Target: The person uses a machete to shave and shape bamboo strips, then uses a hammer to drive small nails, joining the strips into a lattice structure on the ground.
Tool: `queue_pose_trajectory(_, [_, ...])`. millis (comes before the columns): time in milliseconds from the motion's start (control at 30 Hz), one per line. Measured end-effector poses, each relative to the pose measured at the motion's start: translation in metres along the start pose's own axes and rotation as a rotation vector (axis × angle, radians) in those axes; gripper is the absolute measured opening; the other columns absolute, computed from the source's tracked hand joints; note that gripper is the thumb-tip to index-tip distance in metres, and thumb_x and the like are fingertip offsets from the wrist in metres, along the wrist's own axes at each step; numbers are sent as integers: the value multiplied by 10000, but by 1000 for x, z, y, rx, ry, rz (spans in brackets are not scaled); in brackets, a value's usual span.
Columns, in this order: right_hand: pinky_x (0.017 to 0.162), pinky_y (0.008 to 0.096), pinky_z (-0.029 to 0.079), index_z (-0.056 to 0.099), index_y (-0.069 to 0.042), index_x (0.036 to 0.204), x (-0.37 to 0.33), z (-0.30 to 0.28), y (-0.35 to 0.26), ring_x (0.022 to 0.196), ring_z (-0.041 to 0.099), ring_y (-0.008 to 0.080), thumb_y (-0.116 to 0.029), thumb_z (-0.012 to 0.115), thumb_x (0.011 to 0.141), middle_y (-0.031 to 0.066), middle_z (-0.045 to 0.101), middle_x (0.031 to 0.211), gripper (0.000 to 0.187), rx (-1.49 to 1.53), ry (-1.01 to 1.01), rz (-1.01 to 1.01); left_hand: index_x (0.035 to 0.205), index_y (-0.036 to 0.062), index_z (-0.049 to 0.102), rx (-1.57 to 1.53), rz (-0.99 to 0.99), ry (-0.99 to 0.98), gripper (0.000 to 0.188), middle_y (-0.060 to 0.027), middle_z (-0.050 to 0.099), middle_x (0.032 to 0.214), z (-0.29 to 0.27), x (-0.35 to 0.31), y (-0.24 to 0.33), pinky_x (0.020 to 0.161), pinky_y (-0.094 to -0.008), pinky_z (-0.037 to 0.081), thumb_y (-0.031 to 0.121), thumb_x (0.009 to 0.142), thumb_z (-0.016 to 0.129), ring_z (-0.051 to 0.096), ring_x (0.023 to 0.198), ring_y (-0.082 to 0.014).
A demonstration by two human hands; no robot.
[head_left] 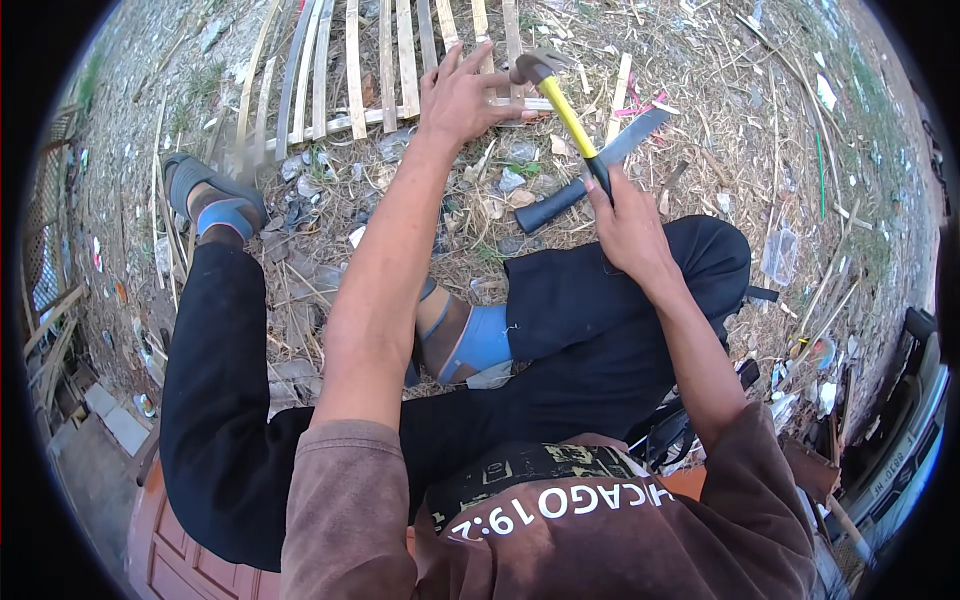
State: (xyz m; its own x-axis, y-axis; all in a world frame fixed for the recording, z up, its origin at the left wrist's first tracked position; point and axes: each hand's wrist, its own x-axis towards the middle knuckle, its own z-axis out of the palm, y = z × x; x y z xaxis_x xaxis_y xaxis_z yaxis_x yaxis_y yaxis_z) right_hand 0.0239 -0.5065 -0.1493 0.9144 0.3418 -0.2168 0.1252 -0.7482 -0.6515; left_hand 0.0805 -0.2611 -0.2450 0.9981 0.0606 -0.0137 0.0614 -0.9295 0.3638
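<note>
- Your right hand (628, 225) is clenched around the lower end of the yellow-handled hammer (562, 108), whose metal head is raised just above the bamboo slat panel (385, 70).
- Your left hand (462, 95) holds nothing; it lies flat, fingers spread, pressing the panel's near edge beside the hammer head.
- A machete (592, 172) with a black grip lies on the littered straw ground (740, 130), just under the hammer's handle.
- Your legs stretch out in black trousers (590, 300) and blue sandals (215, 195).

Left hand (462, 100) reaches forward, fingers spread; right hand (625, 225) is fisted, arm bent.
</note>
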Motion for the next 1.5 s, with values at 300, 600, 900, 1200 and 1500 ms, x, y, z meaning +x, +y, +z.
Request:
queue_pose_trajectory(300, [524, 429, 408, 541, -3, 972, 25, -36, -16, 556, 596, 351, -282, 548, 1016, 191, 567, 603, 283, 238, 135, -110, 1260, 410, 661, -18, -15, 19, 749, 20, 376, 1572, -1, -1, -3, 1175, -502, 198, 711, 585, 786, 226, 1495, -259])
queue_pose_trajectory(600, [574, 461, 414, 568, -17, 975, 42, -24, 39, 576, 549, 385, -311, 528, 1011, 190, 548, 614, 298, -108, -129, -69, 1216, 385, 696, 20, -24, -32, 811, 7, 387, 1565, 1, -1, -2, 1168, -508, 229, 651, 469, 866, 239, 1487, -268])
queue_pose_trajectory(900, [564, 388, 427, 591, -36, 1025, 41, -17, 63, 538, 531, 265, -330, 552, 1009, 156, 557, 610, 296, -226, -159, -55, 1238, 401, 679, 24, 12, 1, 818, 28, 377, 1568, 1, 0, -1, 1174, -519, 224, 730, 502, 816, 264, 1479, -262])
queue_pose_trajectory(1200, [573, 432, 422, 589, -34, 956, 34, -16, 52, 554, 547, 314, -323, 570, 998, 169, 557, 624, 292, 67, 14, -99, 1245, 392, 677, 23, 50, 54, 817, 12, 385, 1564, 5, 2, -6, 1172, -507, 219, 721, 511, 818, 274, 1475, -267])
queue_pose_trajectory(1500, [582, 491, 416, 597, -48, 944, 39, -30, 24, 605, 585, 401, -322, 594, 974, 187, 591, 643, 275, 114, 25, -103, 1226, 417, 684, 35, 37, 65, 810, 26, 379, 1567, 6, 1, -6, 1173, -501, 220, 742, 495, 815, 274, 1474, -262])
